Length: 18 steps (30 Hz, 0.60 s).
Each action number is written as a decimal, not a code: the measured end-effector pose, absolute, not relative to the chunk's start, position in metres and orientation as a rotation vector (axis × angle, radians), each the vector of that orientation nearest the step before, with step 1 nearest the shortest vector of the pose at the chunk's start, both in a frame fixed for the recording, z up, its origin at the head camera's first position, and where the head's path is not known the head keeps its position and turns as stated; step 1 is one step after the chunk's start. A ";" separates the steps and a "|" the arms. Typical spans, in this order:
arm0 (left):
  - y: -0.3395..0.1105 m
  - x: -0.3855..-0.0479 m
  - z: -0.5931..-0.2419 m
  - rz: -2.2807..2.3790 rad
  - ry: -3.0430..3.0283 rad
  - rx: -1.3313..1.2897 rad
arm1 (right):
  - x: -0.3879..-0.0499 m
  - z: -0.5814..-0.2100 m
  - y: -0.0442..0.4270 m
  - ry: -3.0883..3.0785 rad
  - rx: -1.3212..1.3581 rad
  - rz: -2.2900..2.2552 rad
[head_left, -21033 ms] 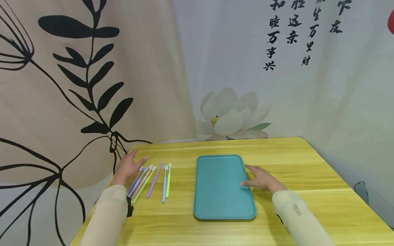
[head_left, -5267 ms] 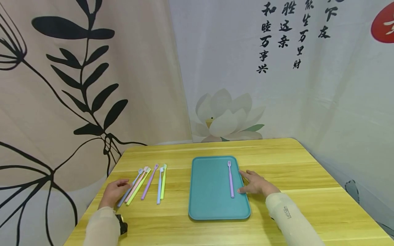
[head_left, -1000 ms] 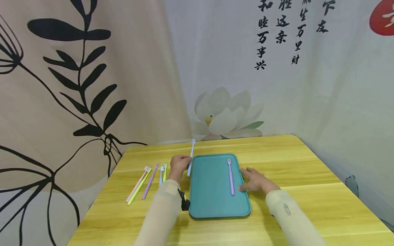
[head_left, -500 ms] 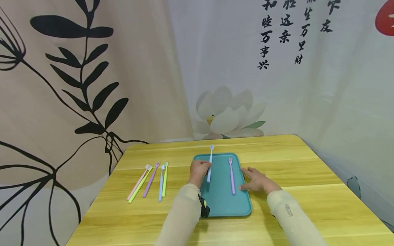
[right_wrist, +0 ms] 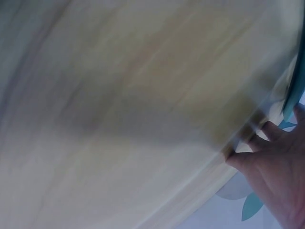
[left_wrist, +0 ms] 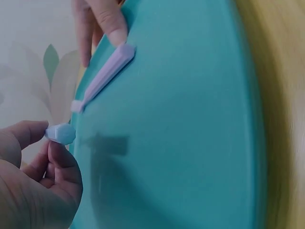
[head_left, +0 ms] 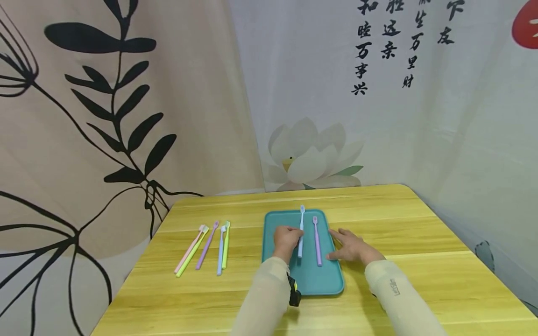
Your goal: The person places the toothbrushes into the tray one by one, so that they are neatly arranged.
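My left hand (head_left: 286,241) pinches a light blue toothbrush (head_left: 301,219) between thumb and fingers, over the teal tray (head_left: 277,284). In the left wrist view the end of that toothbrush (left_wrist: 62,133) points at the camera, and a shadow falls on the tray below it. A purple toothbrush (head_left: 317,245) lies on the tray, just right of the held one, its head toward the far edge. My right hand (head_left: 354,247) rests at the tray's right edge with fingers spread and relaxed, thumb near the purple handle. Its fingers also show in the right wrist view.
Left of the tray, several toothbrushes lie on the wooden table (head_left: 235,308): a pink one (head_left: 189,249) beside a green one (head_left: 191,254), a purple one (head_left: 207,247), and a blue one (head_left: 220,252) beside another green one (head_left: 226,245). A printed curtain hangs behind.
A purple toothbrush came onto the tray earlier. My left hand took a blue toothbrush from the left group and carried it right, over the tray, now lower and nearer the purple one. The right hand stays.
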State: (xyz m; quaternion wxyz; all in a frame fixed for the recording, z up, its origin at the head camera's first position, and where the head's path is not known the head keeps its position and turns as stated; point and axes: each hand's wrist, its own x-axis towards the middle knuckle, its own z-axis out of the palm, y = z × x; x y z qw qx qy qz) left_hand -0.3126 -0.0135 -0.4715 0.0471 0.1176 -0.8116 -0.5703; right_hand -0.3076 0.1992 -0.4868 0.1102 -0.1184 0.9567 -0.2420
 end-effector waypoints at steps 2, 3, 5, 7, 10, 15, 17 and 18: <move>-0.010 -0.311 -0.472 -1.692 -2.515 0.361 | -0.307 -0.487 0.200 2.817 -0.340 -0.707; -0.008 -0.311 -0.472 -1.658 -2.536 0.367 | -0.307 -0.488 0.200 2.819 -0.337 -0.707; -0.005 -0.309 -0.473 -1.599 -2.563 0.367 | -0.307 -0.488 0.199 2.822 -0.336 -0.698; -0.003 -0.308 -0.475 -1.569 -2.586 0.363 | -0.307 -0.489 0.199 2.821 -0.331 -0.694; 0.000 -0.308 -0.478 -1.558 -2.600 0.362 | -0.307 -0.491 0.198 2.814 -0.317 -0.691; 0.004 -0.308 -0.483 -1.535 -2.600 0.372 | -0.310 -0.492 0.198 2.819 -0.304 -0.686; 0.007 -0.308 -0.484 -1.509 -2.605 0.365 | -0.310 -0.492 0.199 2.826 -0.312 -0.678; 0.008 -0.309 -0.484 -1.506 -2.612 0.360 | -0.310 -0.492 0.199 2.828 -0.319 -0.679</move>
